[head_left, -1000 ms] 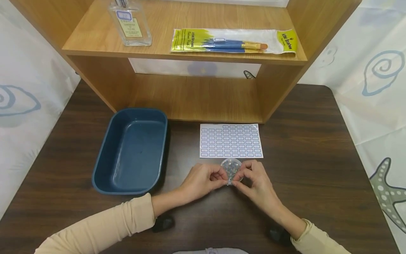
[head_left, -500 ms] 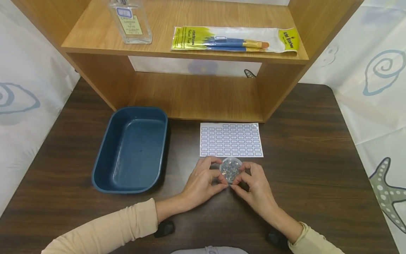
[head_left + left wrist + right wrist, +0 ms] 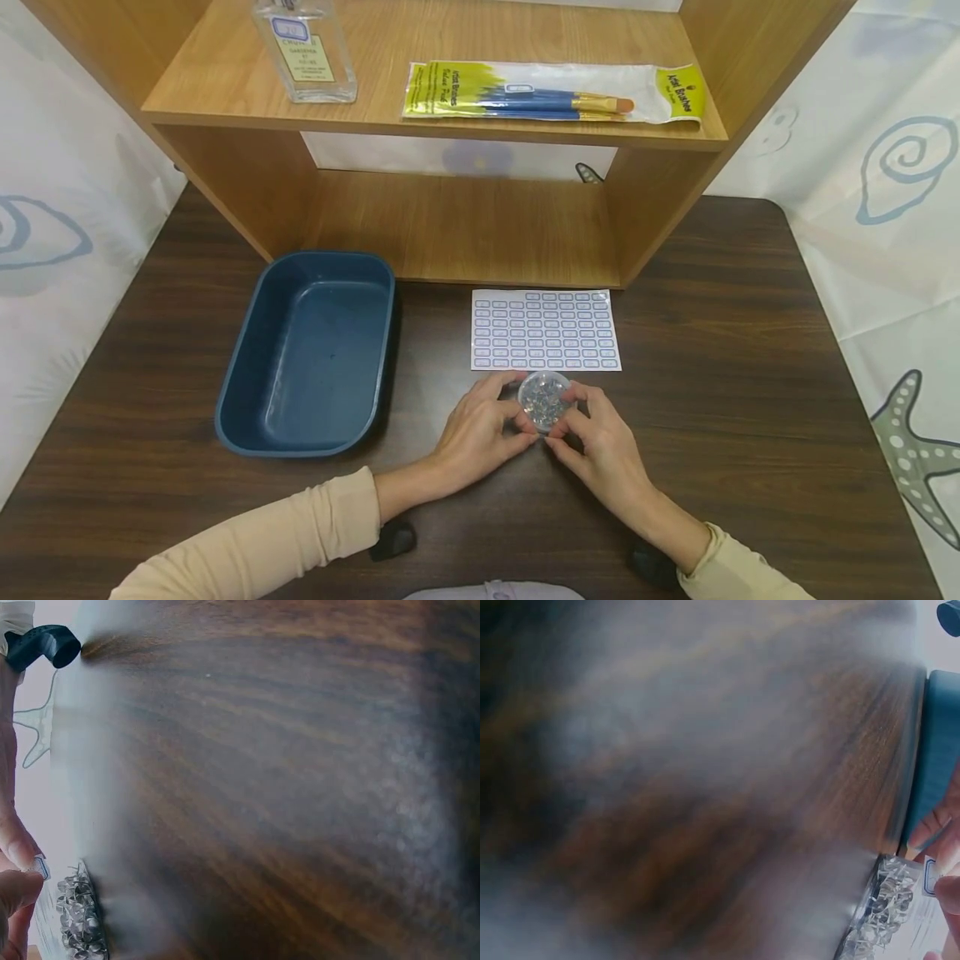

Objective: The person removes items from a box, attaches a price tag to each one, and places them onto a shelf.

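A round clear container [image 3: 543, 402] full of small shiny pieces, whose kind I cannot tell, sits on the table between the hands. At its near edge is a small white label sticker with a blue border [image 3: 929, 876], pinched at the fingertips of both hands. My left hand [image 3: 480, 429] comes from the left, thumb and index finger together at the sticker, another finger reaching along the container. My right hand [image 3: 600, 437] mirrors it from the right. In the left wrist view the sticker [image 3: 40, 868] shows between the thumb tips, close beside the container [image 3: 79, 915].
A sheet of label stickers [image 3: 546, 329] lies just beyond the container. A blue bin [image 3: 318, 362] stands on the left. Behind is a wooden shelf [image 3: 465, 229] bearing a glass perfume bottle [image 3: 311, 62] and a pack of artist brushes [image 3: 555, 96].
The fingers of my left hand have spread along the container's left side. My right hand has shifted slightly towards me. The thumbs and index fingers stay close together at the near edge.
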The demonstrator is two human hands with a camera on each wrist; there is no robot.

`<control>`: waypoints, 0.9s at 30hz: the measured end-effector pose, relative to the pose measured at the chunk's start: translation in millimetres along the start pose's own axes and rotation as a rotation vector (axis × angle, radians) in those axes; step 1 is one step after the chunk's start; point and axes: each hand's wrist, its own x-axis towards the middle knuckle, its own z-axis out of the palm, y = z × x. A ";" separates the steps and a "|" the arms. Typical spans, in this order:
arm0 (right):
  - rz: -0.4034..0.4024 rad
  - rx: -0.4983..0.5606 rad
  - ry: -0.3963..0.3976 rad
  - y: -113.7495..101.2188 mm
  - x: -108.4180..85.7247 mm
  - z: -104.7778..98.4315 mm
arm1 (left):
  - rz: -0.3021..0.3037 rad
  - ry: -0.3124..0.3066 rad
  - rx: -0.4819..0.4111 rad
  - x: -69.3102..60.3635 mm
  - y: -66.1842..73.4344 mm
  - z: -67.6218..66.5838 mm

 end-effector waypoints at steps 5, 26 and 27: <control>-0.028 -0.029 0.000 -0.1 1.0 0.2 | -0.010 0.007 0.025 -1.1 -0.4 1.3; -0.070 -0.026 0.032 0.0 4.8 2.4 | 0.079 0.062 0.092 -1.2 -4.3 2.6; -0.068 -0.025 0.032 0.2 5.0 2.4 | 0.079 0.063 0.093 -1.2 -4.5 2.5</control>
